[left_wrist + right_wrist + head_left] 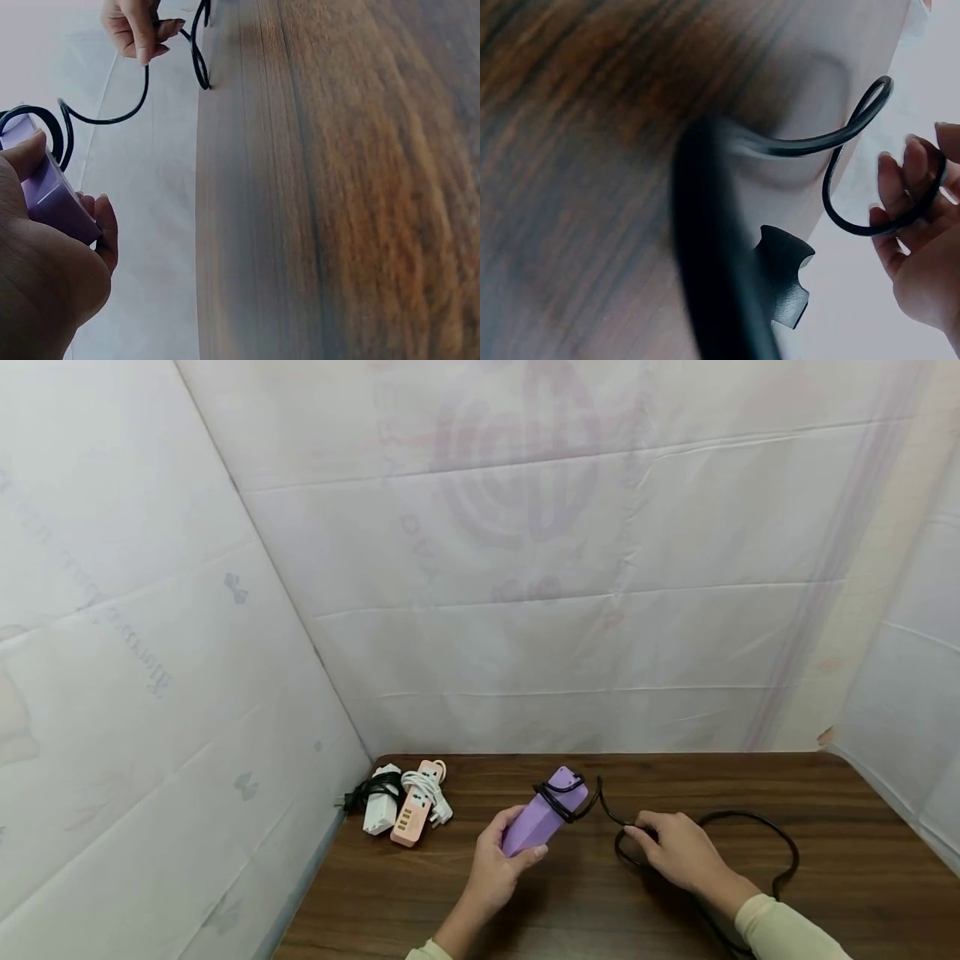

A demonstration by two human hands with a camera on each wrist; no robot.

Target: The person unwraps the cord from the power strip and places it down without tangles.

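Purple strip [542,822] is only partly wrapped, I'd say: a few turns of black cord [750,818] sit around its far end, and a long loose loop is still lying on the table [862,877] off to the right. Left hand [498,868] grips the strip's near end, tilted up off the wood. Right hand [678,852] pinches the cord just beside the strip. Two more strips [401,802] are already bundled by the left wall.
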